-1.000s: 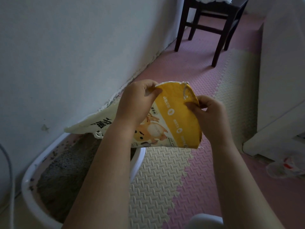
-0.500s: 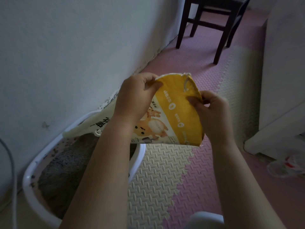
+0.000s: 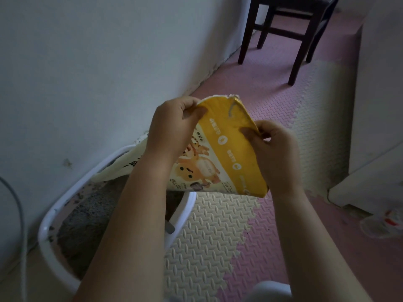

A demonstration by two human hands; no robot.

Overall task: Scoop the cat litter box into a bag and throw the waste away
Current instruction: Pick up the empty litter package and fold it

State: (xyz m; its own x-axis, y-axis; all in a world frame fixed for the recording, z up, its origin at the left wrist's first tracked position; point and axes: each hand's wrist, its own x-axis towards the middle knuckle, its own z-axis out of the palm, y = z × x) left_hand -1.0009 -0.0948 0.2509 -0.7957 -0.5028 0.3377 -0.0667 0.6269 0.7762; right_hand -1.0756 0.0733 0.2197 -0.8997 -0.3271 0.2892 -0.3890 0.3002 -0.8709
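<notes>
While the white litter box [image 3: 54, 216] sits against the wall, full of grey litter, the yellow bag [image 3: 226, 153] hangs above its far end. Left hand [image 3: 172, 127] and right hand [image 3: 277, 153] pinch its top edge; a slipped pinch could drop it into the litter.

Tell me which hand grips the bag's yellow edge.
The right hand pinches the bag on its yellow side edge; the left hand holds the top rim, over the cream printed part.
</notes>
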